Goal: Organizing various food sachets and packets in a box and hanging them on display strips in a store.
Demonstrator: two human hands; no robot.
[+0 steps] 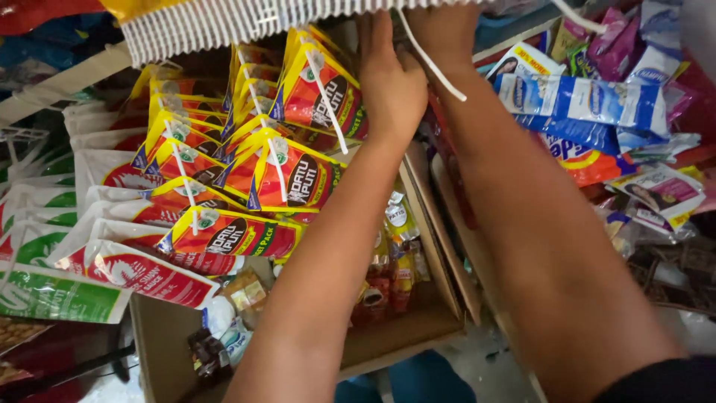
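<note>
Red-yellow sauce pouches (280, 175) hanging on white plastic strips (328, 104): likely light, soft, slippery; take by top edge. Left hand (391, 82), right hand (444, 30) raised beside them; finger grip not visible.

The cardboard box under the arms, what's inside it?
In the cardboard box stand small bottles and sachets of sauce, with more packets at its near-left corner. The left arm and hanging red-and-yellow pouches cover the rest.

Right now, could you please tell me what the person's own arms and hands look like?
Both forearms are bare, and the left hand shows no ring, watch or glove. The right hand is partly cut off at the top edge. A dark sleeve edge shows on the right arm.
</note>
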